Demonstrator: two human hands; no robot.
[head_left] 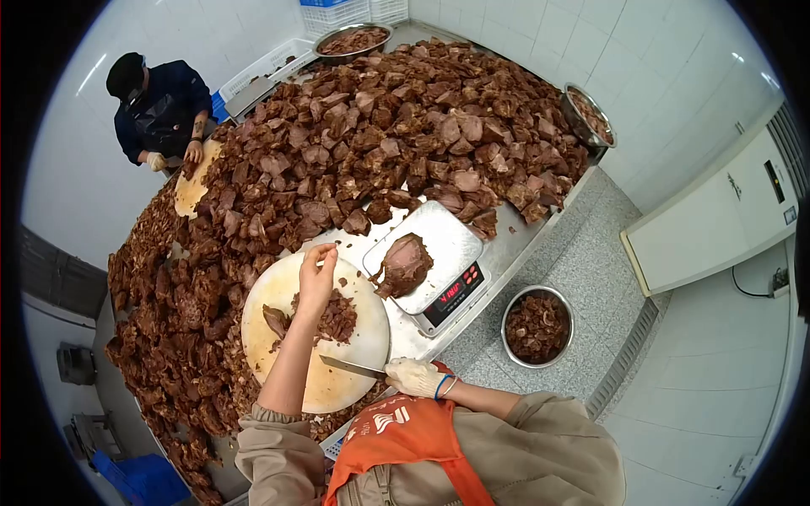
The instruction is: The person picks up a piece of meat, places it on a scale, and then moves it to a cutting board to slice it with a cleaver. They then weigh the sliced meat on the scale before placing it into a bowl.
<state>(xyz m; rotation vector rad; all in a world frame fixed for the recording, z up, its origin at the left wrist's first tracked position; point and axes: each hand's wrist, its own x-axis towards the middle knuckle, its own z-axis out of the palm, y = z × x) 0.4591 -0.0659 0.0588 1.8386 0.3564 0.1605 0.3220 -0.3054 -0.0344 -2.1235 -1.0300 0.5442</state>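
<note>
My bare left hand [315, 274] is over the far edge of the round cutting board [363, 278], its fingers drawn together; whatever is between them is too small to make out. Chopped cooked meat [337, 319] lies on the board beneath my forearm, with a larger piece [275, 320] to its left. In a white knit glove, my right hand [411, 377] grips a knife [350, 367] by the handle, the blade pointing left over the board's near edge. A large meat chunk [405, 265] rests on the digital scale [447, 228], whose red display is lit.
A big heap of cooked meat [371, 126] covers much of the metal table [515, 244]. Steel bowls of meat stand at the back [353, 40], right corner [589, 115] and floor [537, 327]. A co-worker [160, 114] stands at the far left by another board [197, 181].
</note>
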